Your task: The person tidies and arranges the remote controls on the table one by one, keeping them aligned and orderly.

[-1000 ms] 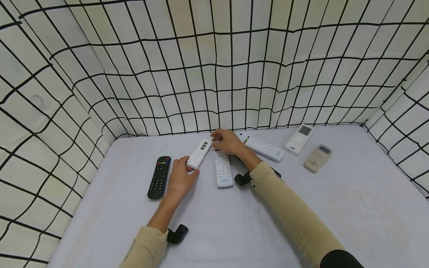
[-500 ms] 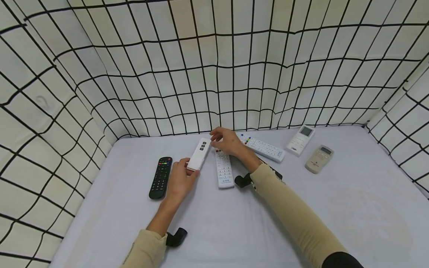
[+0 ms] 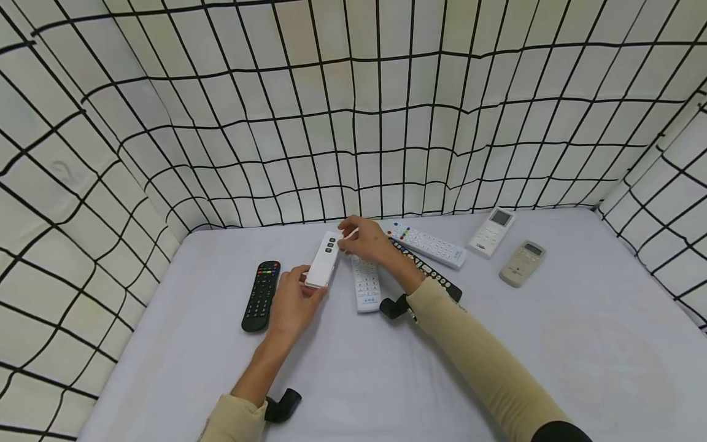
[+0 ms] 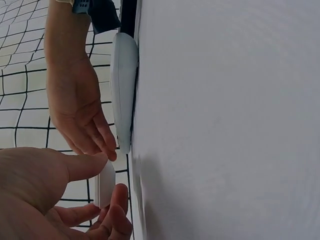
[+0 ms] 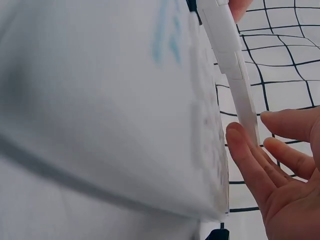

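Observation:
A white remote control (image 3: 323,261) with a few dark buttons is tilted between both hands above the table. My left hand (image 3: 294,302) grips its near end, thumb on one side and fingers on the other, as the left wrist view also shows. At the far end, the fingertips and thumb of my right hand (image 3: 366,240) pinch the remote's tip. In the right wrist view the remote's edge (image 5: 234,60) shows a stepped seam. A white remote with many keys (image 3: 367,285) lies just below the right hand, its top end hidden by the hand.
A black remote (image 3: 261,296) lies left of the left hand. Right of the hands are a dark remote (image 3: 442,283) partly under the right forearm, another white remote (image 3: 428,245), a white remote with a screen (image 3: 491,232) and a beige one (image 3: 522,264). Black netting (image 3: 353,112) encloses the table.
My right hand has shifted slightly left and nearer, along with the remote's far end. More of the dark remote beneath the right forearm shows. The left hand keeps its grip.

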Demonstrator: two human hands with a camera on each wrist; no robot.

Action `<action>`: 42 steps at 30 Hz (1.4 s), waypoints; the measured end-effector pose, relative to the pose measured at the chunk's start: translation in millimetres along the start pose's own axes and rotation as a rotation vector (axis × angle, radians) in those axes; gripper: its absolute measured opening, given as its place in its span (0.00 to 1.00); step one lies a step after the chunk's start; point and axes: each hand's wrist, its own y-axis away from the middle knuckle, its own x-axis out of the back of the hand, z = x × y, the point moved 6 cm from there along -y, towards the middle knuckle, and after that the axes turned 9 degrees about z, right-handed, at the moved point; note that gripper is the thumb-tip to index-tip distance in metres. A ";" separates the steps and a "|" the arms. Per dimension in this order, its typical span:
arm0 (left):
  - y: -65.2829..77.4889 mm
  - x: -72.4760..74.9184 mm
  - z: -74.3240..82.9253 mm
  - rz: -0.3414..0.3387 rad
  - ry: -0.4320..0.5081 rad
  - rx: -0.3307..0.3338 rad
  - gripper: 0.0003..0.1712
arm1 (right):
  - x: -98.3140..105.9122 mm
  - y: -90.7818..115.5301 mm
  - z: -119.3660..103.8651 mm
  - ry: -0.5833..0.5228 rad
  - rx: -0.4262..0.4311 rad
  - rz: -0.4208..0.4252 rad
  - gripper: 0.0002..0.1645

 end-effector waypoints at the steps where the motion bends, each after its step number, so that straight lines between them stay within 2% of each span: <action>1: 1.1 0.4 -0.1 0.000 -0.005 -0.002 0.36 | -2.0 0.7 -0.4 -0.021 -0.011 -0.005 0.26; 7: 5.1 2.8 -0.4 0.014 -0.011 0.000 0.36 | -9.2 2.6 -1.7 -0.086 -0.030 -0.019 0.28; 12: 7.6 6.3 0.4 0.037 0.023 -0.019 0.36 | -11.2 4.3 -2.3 -0.103 -0.046 -0.025 0.26; 20: 13.8 12.5 -7.9 0.041 0.055 -0.032 0.38 | -21.7 8.2 -4.9 -0.141 -0.070 -0.059 0.25; 27: 16.6 18.3 -13.1 0.019 0.050 -0.026 0.39 | -27.8 14.4 -10.1 -0.146 -0.080 -0.071 0.26; 33: 20.4 23.3 -16.2 0.008 0.002 -0.006 0.39 | -35.4 16.7 -13.2 -0.143 -0.056 -0.081 0.26; 42: 22.9 30.2 -20.7 0.004 -0.002 -0.008 0.39 | -45.1 18.7 -16.5 -0.088 -0.039 -0.099 0.28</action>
